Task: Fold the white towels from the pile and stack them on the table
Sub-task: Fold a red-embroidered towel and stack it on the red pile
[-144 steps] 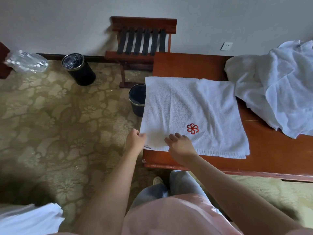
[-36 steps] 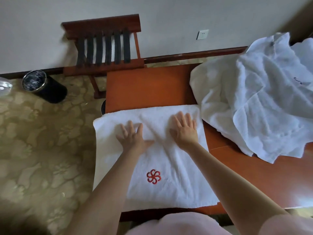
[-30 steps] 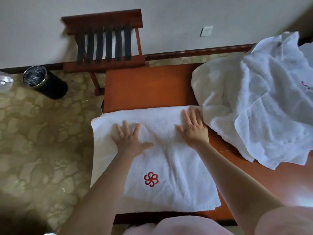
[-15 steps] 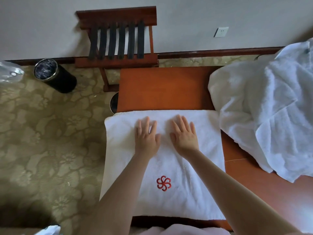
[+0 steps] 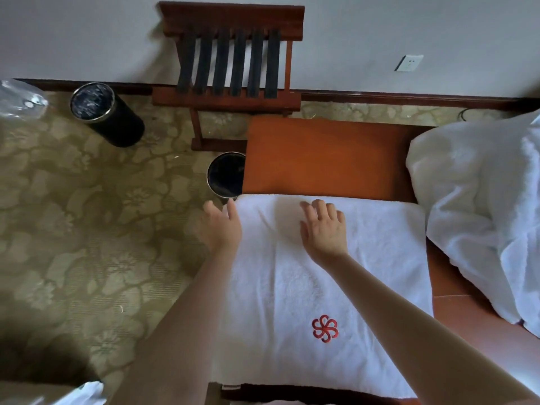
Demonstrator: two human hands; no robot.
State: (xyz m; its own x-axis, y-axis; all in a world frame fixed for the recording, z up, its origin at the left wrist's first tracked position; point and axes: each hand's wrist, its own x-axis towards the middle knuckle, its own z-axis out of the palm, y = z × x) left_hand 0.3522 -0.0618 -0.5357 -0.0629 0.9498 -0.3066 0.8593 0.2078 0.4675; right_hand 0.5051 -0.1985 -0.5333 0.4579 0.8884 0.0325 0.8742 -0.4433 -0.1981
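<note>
A white towel (image 5: 380,258) with a red flower emblem lies flat and folded on the left end of the orange-brown wooden table (image 5: 321,153). My right hand (image 5: 324,229) rests palm down on the towel's far part, fingers spread. My left hand (image 5: 220,226) is at the towel's far left edge, fingers apart, partly over the floor. A rumpled pile of white towels (image 5: 482,206) covers the table's right side.
A black bin (image 5: 226,176) stands against the table's left end, another black bin (image 5: 106,114) farther left. A wooden luggage rack (image 5: 230,54) leans by the wall. A plastic bag (image 5: 20,97) lies at far left. White cloth (image 5: 84,393) shows at the bottom left.
Both hands have slid left across the towel; the left hand went from the middle to the left edge. The view has shifted left.
</note>
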